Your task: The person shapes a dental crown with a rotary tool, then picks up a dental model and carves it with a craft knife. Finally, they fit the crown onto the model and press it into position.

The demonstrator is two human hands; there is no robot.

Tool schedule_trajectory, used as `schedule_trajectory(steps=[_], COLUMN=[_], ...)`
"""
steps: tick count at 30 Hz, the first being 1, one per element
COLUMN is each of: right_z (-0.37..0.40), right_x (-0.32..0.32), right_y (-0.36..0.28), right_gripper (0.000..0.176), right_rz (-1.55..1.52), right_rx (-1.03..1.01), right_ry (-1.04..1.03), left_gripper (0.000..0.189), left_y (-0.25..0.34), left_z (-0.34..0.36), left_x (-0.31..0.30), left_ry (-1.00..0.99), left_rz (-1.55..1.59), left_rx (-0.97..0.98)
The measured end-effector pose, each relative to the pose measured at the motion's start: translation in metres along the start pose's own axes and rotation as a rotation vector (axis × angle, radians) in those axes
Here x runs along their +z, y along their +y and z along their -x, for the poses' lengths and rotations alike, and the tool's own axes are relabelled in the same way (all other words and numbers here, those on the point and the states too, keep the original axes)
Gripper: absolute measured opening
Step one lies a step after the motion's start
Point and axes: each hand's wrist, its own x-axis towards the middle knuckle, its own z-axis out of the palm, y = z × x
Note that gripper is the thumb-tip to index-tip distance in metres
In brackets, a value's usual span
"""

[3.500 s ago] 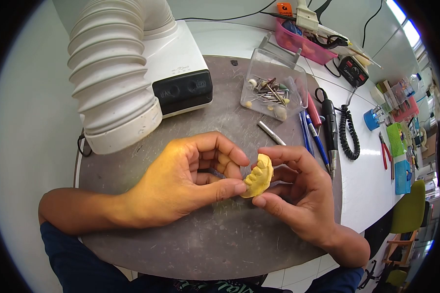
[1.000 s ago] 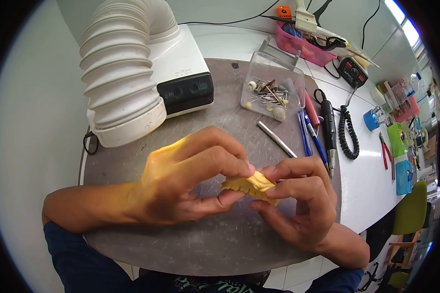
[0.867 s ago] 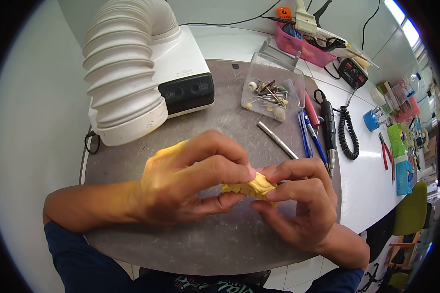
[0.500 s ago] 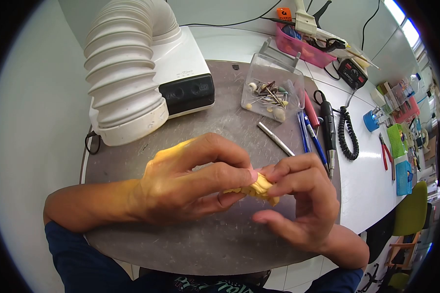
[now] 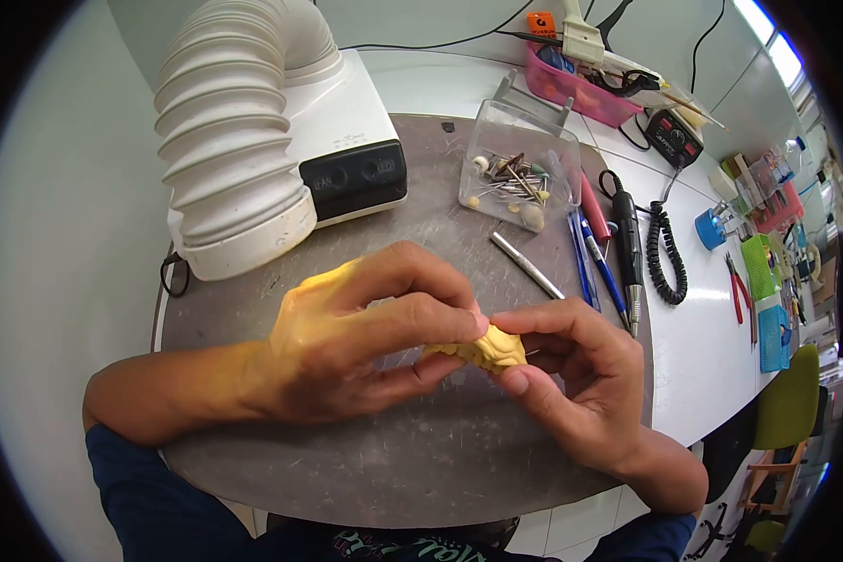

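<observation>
Between my hands, above the near middle of the grey bench mat, is a small yellow dental model [image 5: 497, 349] with a bumpy, tooth-like surface. My left hand [image 5: 351, 342] pinches its left part with thumb and fingers. At its right end, my right hand [image 5: 581, 379] grips it with the index finger on top and the thumb below. Fingers cover both ends of the model. Beyond my hands lies a thin metal rod-shaped tool [image 5: 526, 265].
A white suction unit [image 5: 347, 112] with a ribbed hose [image 5: 225, 140] stands back left. Behind my hands sits a clear box [image 5: 482, 140] of rotary burs. Pens [image 5: 601, 258] and a black handpiece [image 5: 630, 234] with coiled cord lie right. Red-handled pliers [image 5: 735, 290] rest farther right.
My right thumb has come up against the model and the index finger has straightened over its top. The model has turned slightly in my fingers. My left hand has barely moved.
</observation>
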Motion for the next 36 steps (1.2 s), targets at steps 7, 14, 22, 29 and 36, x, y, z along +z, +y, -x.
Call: schedule_trajectory(steps=[7, 14, 22, 29, 36], right_z=[-0.0003, -0.0010, -0.0002, 0.0017, -0.0008], right_x=[0.0002, 0.0045, 0.0018, 0.0013, -0.0002], right_y=[-0.0002, 0.0029, 0.0081, 0.0070, 0.0018], right_gripper=[0.034, 0.052, 0.043, 0.041, 0.044], right_rz=[0.075, 0.184, 0.396, 0.434, 0.518], right_rx=[-0.027, -0.100, -0.327, -0.411, -0.526], right_ry=[0.000, -0.057, 0.066, 0.113, 0.113], left_gripper=[0.040, 0.029, 0.022, 0.025, 0.029], left_y=[0.0012, 0.0020, 0.0012, 0.0038, 0.0044], left_z=[0.0007, 0.0054, 0.0032, 0.0014, 0.0004], left_x=[0.0001, 0.0043, 0.0000, 0.0001, 0.0001], left_ry=[-0.012, 0.056, -0.009, 0.033, -0.013], left_rz=[0.115, 0.551, 0.269, 0.094, 0.078], left_rx=[-0.082, -0.367, -0.182, -0.024, 0.004])
